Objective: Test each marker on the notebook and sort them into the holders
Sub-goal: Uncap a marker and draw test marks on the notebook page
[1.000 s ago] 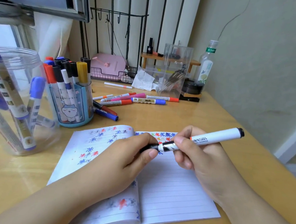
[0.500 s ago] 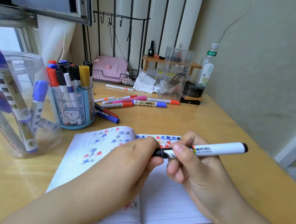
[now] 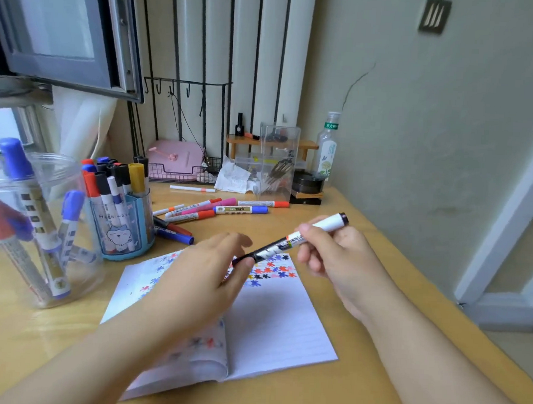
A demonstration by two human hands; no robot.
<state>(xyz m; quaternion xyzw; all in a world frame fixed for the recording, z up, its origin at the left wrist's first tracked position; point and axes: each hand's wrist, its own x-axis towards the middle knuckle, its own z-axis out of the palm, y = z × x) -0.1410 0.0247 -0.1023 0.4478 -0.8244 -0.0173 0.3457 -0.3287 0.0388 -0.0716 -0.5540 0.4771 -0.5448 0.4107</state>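
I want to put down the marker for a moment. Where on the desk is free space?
Bare wood lies right of the notebook, up to the desk edge, and along the near edge under the right forearm. There is also a strip between the notebook and the clear jar. Behind the notebook it is crowded: loose markers and the blue holder.

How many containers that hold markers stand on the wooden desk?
2. The large clear plastic jar stands at the far left; the blue cartoon pen holder stands just right of it, behind the open notebook. Others may be hidden outside the picture.
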